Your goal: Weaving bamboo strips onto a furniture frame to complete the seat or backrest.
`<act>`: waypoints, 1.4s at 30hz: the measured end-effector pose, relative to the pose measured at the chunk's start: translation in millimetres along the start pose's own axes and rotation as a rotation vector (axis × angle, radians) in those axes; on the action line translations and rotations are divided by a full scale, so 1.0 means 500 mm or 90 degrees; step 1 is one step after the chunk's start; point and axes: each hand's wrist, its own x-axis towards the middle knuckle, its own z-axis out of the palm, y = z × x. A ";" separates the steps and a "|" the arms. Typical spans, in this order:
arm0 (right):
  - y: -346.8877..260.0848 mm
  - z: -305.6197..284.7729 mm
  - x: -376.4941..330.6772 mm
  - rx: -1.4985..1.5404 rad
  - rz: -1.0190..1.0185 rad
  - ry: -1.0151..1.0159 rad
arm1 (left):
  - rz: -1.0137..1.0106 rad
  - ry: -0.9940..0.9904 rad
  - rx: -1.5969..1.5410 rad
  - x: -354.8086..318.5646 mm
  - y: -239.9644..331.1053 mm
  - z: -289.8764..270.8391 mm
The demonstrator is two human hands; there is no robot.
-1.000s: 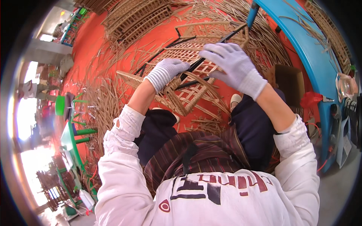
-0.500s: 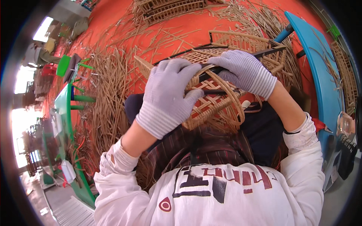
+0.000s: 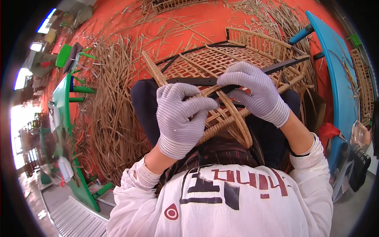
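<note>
A half-woven rattan basket [image 3: 193, 65] on a black frame [image 3: 282, 66] lies tilted across my lap, its open lattice facing up. My left hand [image 3: 179, 120], in a pale striped knit glove, is closed around the near wrapped edge, thumb and forefinger pinched together. My right hand [image 3: 254, 94], gloved alike, curls over the black bar close by, with its thumb underneath. Between the hands, a loose rattan strip [image 3: 240, 126] loops down toward my lap. What lies directly under the fingers is hidden.
Heaps of rattan strips [image 3: 114, 118] cover the red floor on the left. A green table [image 3: 63, 102] tipped on its side stands at left, and a blue one [image 3: 335, 75] at right. More woven pieces [image 3: 177, 5] lie ahead. A red-handled pointed tool [image 3: 329, 130] is at right.
The basket has tipped, showing more of its lattice. My left hand has moved down and slightly right, its thumb closing toward the forefinger. My right hand has shifted slightly down.
</note>
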 end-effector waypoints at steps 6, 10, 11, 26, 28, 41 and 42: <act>-0.023 0.009 -0.003 0.014 0.117 -0.007 | -0.022 -0.019 -0.015 0.007 0.013 -0.017; -0.031 -0.003 0.007 -0.139 0.050 -0.078 | -0.046 -0.055 0.009 0.009 0.015 -0.023; -0.033 -0.003 0.008 -0.138 0.056 -0.085 | -0.062 -0.068 0.002 0.008 0.015 -0.021; 0.007 0.015 -0.021 -0.212 -0.100 -0.002 | 0.016 -0.060 -0.018 0.013 -0.017 -0.014; 0.008 0.009 -0.018 -0.279 -0.124 0.018 | 0.025 -0.040 -0.027 0.030 -0.016 -0.015; -0.145 -0.094 -0.018 -0.211 -0.170 0.254 | -0.027 -0.013 -0.071 0.268 0.012 -0.010; -0.148 -0.074 -0.026 -0.209 -0.153 0.234 | -0.023 -0.006 -0.065 0.285 0.008 -0.015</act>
